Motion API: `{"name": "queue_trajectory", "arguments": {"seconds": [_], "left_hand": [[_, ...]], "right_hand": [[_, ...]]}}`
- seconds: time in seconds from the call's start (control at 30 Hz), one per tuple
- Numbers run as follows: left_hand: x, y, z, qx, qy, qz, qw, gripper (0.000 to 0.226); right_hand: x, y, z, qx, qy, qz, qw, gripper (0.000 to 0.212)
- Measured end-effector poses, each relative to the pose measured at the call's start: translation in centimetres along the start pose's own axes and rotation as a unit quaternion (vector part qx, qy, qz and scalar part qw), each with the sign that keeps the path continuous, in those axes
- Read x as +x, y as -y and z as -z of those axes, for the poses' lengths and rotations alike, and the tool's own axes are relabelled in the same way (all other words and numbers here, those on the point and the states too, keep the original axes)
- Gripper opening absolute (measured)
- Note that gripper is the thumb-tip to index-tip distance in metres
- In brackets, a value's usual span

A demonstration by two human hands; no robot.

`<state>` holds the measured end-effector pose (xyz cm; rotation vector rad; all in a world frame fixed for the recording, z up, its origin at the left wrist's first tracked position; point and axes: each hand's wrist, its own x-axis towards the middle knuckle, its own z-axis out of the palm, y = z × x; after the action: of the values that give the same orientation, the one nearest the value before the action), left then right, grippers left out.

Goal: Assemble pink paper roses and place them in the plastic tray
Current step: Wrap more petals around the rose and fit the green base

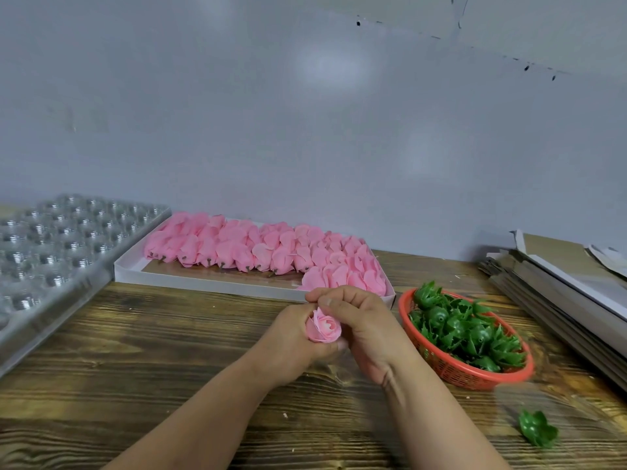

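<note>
Near the middle of the wooden table (135, 334), a bit toward its front edge, both hands are bunched around one pink paper rose bud (324, 329). Left hand (291, 344) has its fingers curled round the bud from below and the left, bloom facing up toward the camera, so I'd guess its long axis runs down into that palm. Right hand (363, 327) comes in from the right with fingertips pinching at the top outer petals, looks like it's shaping them. Clear plastic tray with round pockets (51, 252) sits along the table's left edge, well apart from the hands, so the left hand is the nearer one for dropping the rose in. Red plastic mesh basket of green plastic calyx pieces (451, 368) is just beside the right hand, probably the next grab if the bud needs a base; can't see whether it has one. White shallow box of loose pink petal heads (217, 283) runs along the back edge, and one stray green calyx (537, 432) lies near the front right corner.
</note>
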<state>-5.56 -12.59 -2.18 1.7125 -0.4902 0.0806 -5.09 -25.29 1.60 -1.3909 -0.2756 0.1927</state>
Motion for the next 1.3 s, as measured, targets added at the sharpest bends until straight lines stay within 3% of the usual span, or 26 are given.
{"name": "queue_trajectory", "arguments": {"seconds": [0.1, 0.23, 0.37, 0.47, 0.67, 0.83, 0.93, 1.3], "left_hand": [[0.0, 0.0, 0.1, -0.004, 0.002, 0.002, 1.0, 0.01], [0.1, -0.1, 0.2, 0.017, -0.025, 0.007, 1.0, 0.012], [0.2, -0.2, 0.1, 0.054, -0.11, 0.021, 0.992, 0.015], [0.2, -0.3, 0.3, 0.053, -0.153, 0.009, 0.987, 0.024], [0.3, -0.3, 0.2, 0.039, -0.139, 0.015, 0.989, 0.026], [0.1, -0.5, 0.2, 0.035, -0.133, 0.013, 0.99, 0.024], [0.1, -0.6, 0.1, 0.039, -0.126, 0.019, 0.991, 0.026], [0.3, -0.2, 0.0, 0.04, -0.126, 0.011, 0.991, 0.025]], "right_hand": [[0.1, 0.0, 0.2, 0.033, -0.021, -0.025, 0.999, 0.008], [0.1, 0.0, 0.7, 0.057, -0.018, -0.033, 0.998, 0.018], [0.2, -0.2, 0.7, 0.008, -0.007, 0.0, 1.0, 0.028], [0.1, -0.4, 0.4, -0.007, 0.008, 0.031, 0.999, 0.007], [0.3, -0.5, 0.4, -0.007, -0.03, 0.024, 0.999, 0.02], [0.2, -0.3, 0.2, -0.038, -0.014, 0.04, 0.998, 0.006], [0.2, -0.3, 0.0, -0.061, -0.021, 0.047, 0.997, 0.022], [0.2, -0.6, -0.3, -0.028, -0.032, 0.01, 0.999, 0.015]]}}
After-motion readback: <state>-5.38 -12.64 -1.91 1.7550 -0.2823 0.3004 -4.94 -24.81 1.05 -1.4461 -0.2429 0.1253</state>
